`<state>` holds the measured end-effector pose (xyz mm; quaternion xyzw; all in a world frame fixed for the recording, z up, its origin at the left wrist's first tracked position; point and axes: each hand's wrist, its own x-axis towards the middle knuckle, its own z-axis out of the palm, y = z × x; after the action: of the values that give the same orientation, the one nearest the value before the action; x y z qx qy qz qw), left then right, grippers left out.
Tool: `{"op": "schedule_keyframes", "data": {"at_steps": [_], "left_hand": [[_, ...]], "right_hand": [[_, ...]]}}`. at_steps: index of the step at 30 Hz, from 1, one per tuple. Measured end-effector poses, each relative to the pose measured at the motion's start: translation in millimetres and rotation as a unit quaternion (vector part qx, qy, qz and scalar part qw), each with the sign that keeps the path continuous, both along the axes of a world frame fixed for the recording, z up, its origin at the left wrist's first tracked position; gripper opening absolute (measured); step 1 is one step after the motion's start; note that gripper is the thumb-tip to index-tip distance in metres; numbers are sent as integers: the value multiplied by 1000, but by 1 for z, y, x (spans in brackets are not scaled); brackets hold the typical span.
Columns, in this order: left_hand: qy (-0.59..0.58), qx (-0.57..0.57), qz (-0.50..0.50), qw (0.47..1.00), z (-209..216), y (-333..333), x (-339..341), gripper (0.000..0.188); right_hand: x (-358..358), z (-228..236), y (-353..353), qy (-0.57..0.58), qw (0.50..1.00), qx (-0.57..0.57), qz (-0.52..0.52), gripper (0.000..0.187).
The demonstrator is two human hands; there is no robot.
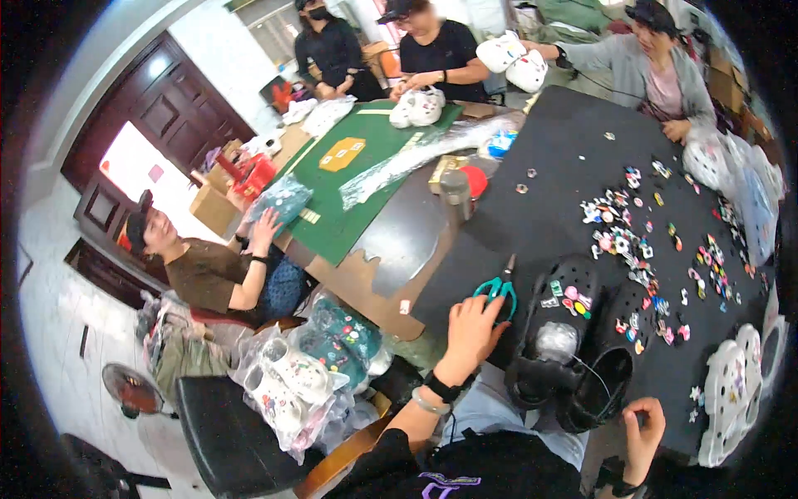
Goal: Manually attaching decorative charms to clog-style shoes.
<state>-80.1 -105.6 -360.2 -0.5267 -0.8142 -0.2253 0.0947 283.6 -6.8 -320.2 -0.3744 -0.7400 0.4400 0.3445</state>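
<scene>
My left hand (472,331) is at the near edge of the black tabletop, its fingertips at the teal handles of a pair of pliers (499,289). Thumb and fingers look apart, not wrapped round the handles. Low on the right, my right hand (645,432) hangs loosely bent beside the table edge, with nothing visible in it. Between my hands lies a pair of black clogs. The left clog (547,333) carries several colourful charms and a crumpled clear plastic wad (557,342); the right clog (600,391) has charms near its toe.
Loose shoe charms (619,241) are scattered over the right of the black tabletop (532,158). White clogs (731,391) stand at the right edge. Bagged clogs (287,387) sit at my left. A jar (455,193) stands by the green mat (332,224). Several people work around the tables.
</scene>
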Motion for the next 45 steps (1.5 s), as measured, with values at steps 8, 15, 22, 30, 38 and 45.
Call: {"op": "schedule_keyframes", "data": {"at_steps": [8, 15, 22, 30, 38, 45], "left_hand": [[-166, 53, -12, 985, -1, -19, 8, 54], [-691, 303, -120, 645, 13, -74, 7, 60], [-741, 236, -309, 548, 69, -88, 59, 81], [-721, 34, -488, 491, 81, -45, 123, 63], [-770, -61, -449, 449, 54, -35, 138, 47], [-691, -101, -431, 571, 66, -40, 124, 48]], "right_hand": [[13, -5, -5, 40, 989, -137, -27, 7], [10, 27, -12, 196, 952, -125, 199, 22], [-34, 35, -37, 225, 855, -296, 362, 44], [-14, 3, -40, 187, 912, -273, 242, 64], [-9, 11, -49, 148, 952, -152, 219, 74], [-14, 14, -45, 158, 960, -187, 136, 74]]}}
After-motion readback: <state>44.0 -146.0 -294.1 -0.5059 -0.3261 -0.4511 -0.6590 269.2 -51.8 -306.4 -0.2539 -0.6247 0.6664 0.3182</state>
